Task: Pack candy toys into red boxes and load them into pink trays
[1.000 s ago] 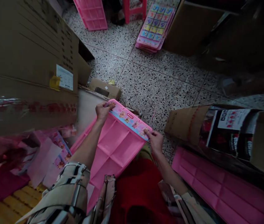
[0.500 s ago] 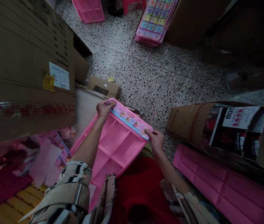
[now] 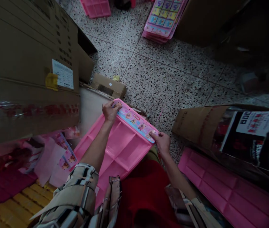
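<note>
A pink compartment tray (image 3: 125, 148) lies tilted in front of me, its divided hollows facing up. Along its far edge runs a printed label strip (image 3: 136, 120) with cartoon animals on pink and blue. My left hand (image 3: 110, 111) grips the left end of that edge, fingers pressing on the strip's corner. At the opposite end, my right hand (image 3: 163, 142) pinches the tray's corner, with the thumb on the strip. My left forearm covers part of the tray's left side.
Cardboard boxes stand left (image 3: 29, 72) and right (image 3: 191, 123). Another pink tray (image 3: 220, 180) lies at lower right. Printed sheets (image 3: 66, 155) and yellow packs (image 3: 17, 202) are at lower left. A stack of filled trays (image 3: 158, 30) sits on the speckled floor (image 3: 163, 79).
The whole view has shifted slightly, so things appear a little further right. Both hands keep their hold at the two ends of the label strip.
</note>
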Motion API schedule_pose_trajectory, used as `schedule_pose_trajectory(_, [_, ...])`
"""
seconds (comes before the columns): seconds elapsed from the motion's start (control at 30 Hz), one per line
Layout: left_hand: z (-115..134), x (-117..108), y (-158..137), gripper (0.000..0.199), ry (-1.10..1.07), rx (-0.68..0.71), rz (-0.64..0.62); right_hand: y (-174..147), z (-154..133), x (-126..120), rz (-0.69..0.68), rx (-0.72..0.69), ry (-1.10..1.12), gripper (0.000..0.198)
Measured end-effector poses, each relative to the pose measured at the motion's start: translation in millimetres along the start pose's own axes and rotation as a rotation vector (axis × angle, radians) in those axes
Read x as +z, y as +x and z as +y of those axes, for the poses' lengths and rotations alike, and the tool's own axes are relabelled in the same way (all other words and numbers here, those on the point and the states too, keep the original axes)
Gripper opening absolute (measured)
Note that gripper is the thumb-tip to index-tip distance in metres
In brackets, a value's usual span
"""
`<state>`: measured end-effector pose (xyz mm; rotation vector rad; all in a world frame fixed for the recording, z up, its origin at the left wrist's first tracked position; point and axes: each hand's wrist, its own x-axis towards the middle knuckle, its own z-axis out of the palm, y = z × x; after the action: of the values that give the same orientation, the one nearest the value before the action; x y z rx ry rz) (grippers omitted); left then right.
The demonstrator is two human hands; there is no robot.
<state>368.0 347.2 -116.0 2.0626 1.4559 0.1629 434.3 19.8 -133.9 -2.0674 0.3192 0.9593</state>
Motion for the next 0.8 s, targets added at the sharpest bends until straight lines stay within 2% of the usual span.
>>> schedule_pose_trajectory(0.07, [-3.8,1.7,1.3,0.072,0.038,0.064,0.178,2.5,2.2,-8.2,0.11,-0.016,-0.217,0.07])
schedule_pose_trajectory(0.1, [-6.4,2.4,4.0,0.078,0.063,0.089,0.234,3.6,5.1,-12.2,0.161,-0.012,-0.311,0.076])
schedule_pose_trajectory(0.13, [-9.0,3.0,8.2,0.074,0.083,0.107,0.231,4.7,9.2,-15.7,0.187,-0.01,-0.362,0.081])
schedule_pose_trajectory(0.2, [-12.4,3.2,20.6,0.043,0.111,0.171,0.116,6.5,19.7,-19.6,0.105,-0.034,-0.288,0.077])
schedule_pose_trajectory(0.23, [-12.6,2.8,28.2,0.028,0.133,0.217,0.059,7.2,25.3,-20.1,0.015,-0.058,-0.188,0.073])
schedule_pose_trajectory(0.27, [-11.4,1.9,36.1,0.021,0.174,0.285,0.001,7.6,30.6,-19.9,-0.084,-0.08,-0.08,0.07])
schedule_pose_trajectory(0.33, [-5.4,-1.9,50.9,0.022,0.285,0.466,-0.125,7.3,39.0,-18.5,-0.246,-0.091,0.084,0.068])
schedule_pose_trajectory(0.4, [4.0,-9.2,60.8,0.017,0.374,0.654,-0.311,5.0,43.6,-18.2,-0.321,-0.075,0.139,0.073])
schedule_pose_trajectory(0.47, [14.2,-20.9,63.1,0.008,0.446,0.827,-0.513,1.2,44.7,-20.1,-0.345,-0.1,0.134,0.081])
schedule_pose_trajectory(0.53, [23.1,-36.7,57.5,0.008,0.538,0.967,-0.595,-2.8,42.7,-24.1,-0.291,-0.233,0.025,0.093])
schedule_pose_trajectory(0.6, [29.0,-55.5,46.3,0.016,0.626,1.076,-0.56,-5.8,37.1,-28.9,-0.132,-0.47,-0.185,0.101])
schedule_pose_trajectory(0.7, [28.6,-84.4,25.5,0.022,0.655,1.128,-0.375,-9.1,19.9,-34.0,0.109,-0.811,-0.478,0.095])
schedule_pose_trajectory(0.8, [17.2,-107.2,4.7,0.022,0.608,1.12,-0.2,-13.7,-4.9,-34.3,0.135,-1.019,-0.653,0.081])
